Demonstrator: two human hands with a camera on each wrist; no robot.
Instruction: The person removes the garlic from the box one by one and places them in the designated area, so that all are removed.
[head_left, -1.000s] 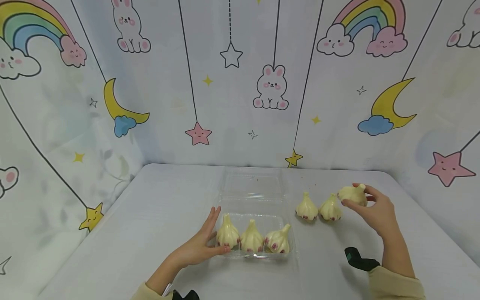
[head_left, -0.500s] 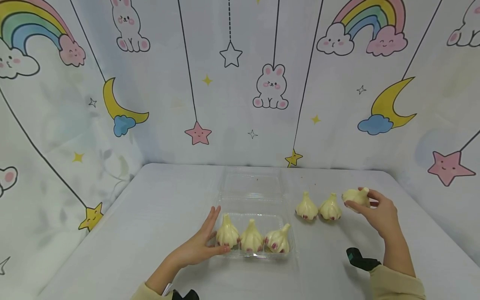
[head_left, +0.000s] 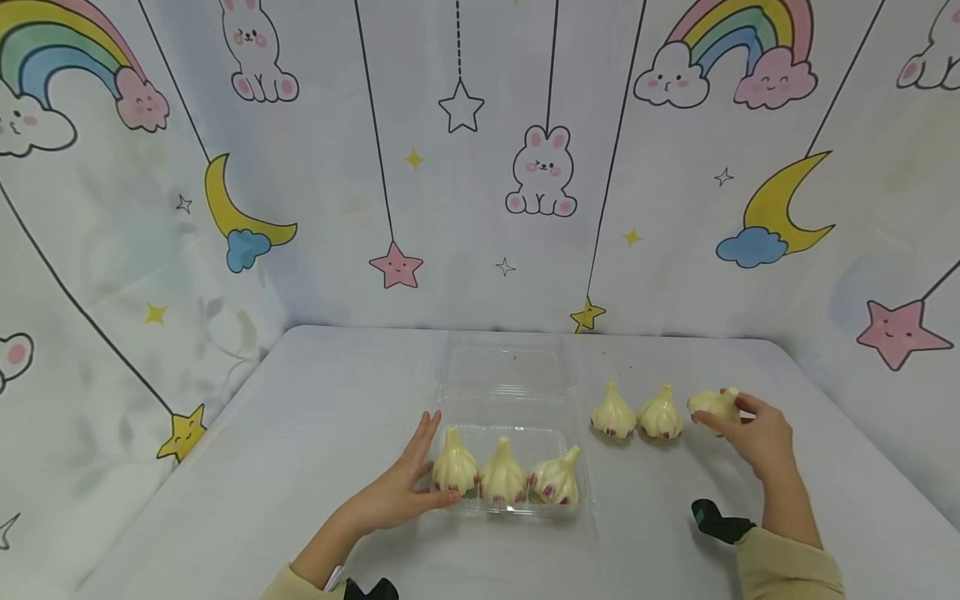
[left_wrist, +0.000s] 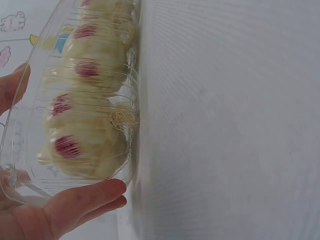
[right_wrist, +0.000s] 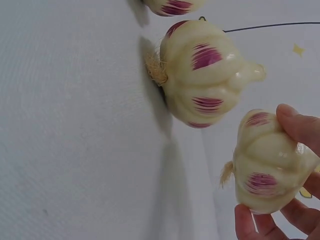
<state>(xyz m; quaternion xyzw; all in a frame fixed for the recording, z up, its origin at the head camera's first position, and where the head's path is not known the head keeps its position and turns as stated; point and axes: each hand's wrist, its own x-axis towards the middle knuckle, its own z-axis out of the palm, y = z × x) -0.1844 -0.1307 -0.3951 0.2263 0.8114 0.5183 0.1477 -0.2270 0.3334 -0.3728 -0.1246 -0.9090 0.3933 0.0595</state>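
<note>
In the head view my right hand [head_left: 761, 429] grips a cream garlic bulb [head_left: 711, 405] between thumb and fingers at the table's right. The right wrist view shows this bulb [right_wrist: 270, 165] tilted above the white surface, roots facing left. Two more garlic bulbs [head_left: 661, 414] stand upright to its left. My left hand [head_left: 401, 487] rests against the left end of a clear plastic clamshell box [head_left: 517, 510], fingers straight and thumb along its front corner. Three garlic bulbs [head_left: 503, 473] sit in a row inside, the rightmost one leaning. Purple streaks mark the bulbs in the left wrist view.
The box's transparent lid [head_left: 506, 367] lies open toward the back of the white-covered table [head_left: 337, 375]. A printed curtain [head_left: 465, 208] with rabbits, stars and rainbows encloses the back and sides. A dark wrist strap piece [head_left: 720, 523] sticks out beside the right sleeve.
My right hand has carried its garlic bulb slightly right and lowered it toward the table, beside the two standing bulbs. The left hand and the box have stayed put.
</note>
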